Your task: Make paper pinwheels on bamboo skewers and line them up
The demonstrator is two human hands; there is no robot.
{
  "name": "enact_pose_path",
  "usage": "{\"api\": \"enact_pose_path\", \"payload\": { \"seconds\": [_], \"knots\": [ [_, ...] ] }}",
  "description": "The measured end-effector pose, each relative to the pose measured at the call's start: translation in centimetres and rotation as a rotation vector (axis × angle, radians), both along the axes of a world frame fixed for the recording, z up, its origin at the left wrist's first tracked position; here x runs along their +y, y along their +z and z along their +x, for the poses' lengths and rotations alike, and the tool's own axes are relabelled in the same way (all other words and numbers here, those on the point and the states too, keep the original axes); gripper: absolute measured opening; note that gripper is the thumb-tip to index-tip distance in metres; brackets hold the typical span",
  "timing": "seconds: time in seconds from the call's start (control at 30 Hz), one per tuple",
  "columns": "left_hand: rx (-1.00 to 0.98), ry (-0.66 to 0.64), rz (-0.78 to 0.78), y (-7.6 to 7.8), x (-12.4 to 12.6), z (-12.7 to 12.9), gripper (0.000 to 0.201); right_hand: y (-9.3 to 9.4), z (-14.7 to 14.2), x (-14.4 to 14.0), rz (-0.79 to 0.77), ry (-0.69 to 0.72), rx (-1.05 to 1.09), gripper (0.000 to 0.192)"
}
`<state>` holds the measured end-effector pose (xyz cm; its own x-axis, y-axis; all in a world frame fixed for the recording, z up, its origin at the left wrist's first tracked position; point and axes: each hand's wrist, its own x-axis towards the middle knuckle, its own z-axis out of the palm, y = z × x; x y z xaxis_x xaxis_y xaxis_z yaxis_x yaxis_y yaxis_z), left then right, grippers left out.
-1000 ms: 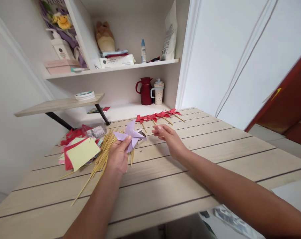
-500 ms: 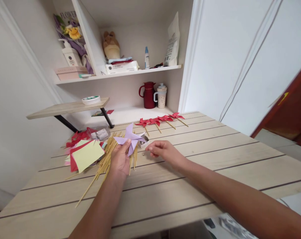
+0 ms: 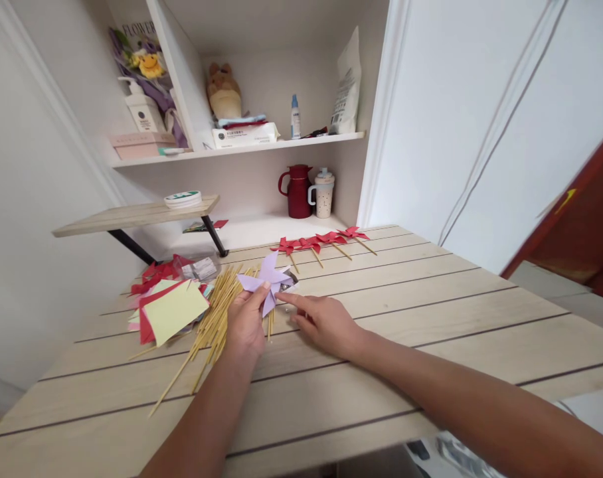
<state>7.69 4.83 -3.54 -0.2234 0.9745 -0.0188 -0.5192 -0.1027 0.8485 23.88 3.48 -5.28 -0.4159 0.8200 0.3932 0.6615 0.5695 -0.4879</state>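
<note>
While the table [image 3: 481, 312] of pale planks spreads in front of you, the work is gathered on the left part of it. Over there lies a loose heap of thin sticks [image 3: 216, 312], most of them running away from you. On its left are coloured paper sheets [image 3: 174, 312], a pale yellow one on top. Near the back edge, four red pinwheels [image 3: 330, 237] lie in a row.

Your left hand [image 3: 246, 325] is at the right side of the heap, closed in a pinch: its thumb presses on a lilac pinwheel [image 3: 267, 272], and the other fingers are mostly hidden. Your right hand [image 3: 334, 325] is just beside it, half curled, with the index finger stretched to the left and the thumb apart below. I see nothing clearly held in it, although a very small thing could be hidden.

The lilac pinwheel lies to the left and slightly forward of your right hand, and your left hand is the nearer one, because it carries it. It has no clear long axis; the blades spread like a star, facing you. Your right fingertip is at its lower right edge; whether they touch, I cannot tell.

Smallest is a little box [image 3: 293, 289], partly covered by the right blade, with contents too small to recognise.
</note>
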Motion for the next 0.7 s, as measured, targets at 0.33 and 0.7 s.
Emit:
{"api": "enact_pose_path", "payload": {
  "seconds": [0.33,0.7],
  "knots": [
    [-0.037,0.034,-0.054,0.7,-0.2,-0.2,0.012,1.0,0.3,-0.1,-0.076,0.020,0.320,0.021],
    [0.110,-0.064,-0.038,0.1,-0.3,0.3,0.036,2.6,2.5,1.3,-0.118,-0.024,0.787,0.031]
  ]
}}
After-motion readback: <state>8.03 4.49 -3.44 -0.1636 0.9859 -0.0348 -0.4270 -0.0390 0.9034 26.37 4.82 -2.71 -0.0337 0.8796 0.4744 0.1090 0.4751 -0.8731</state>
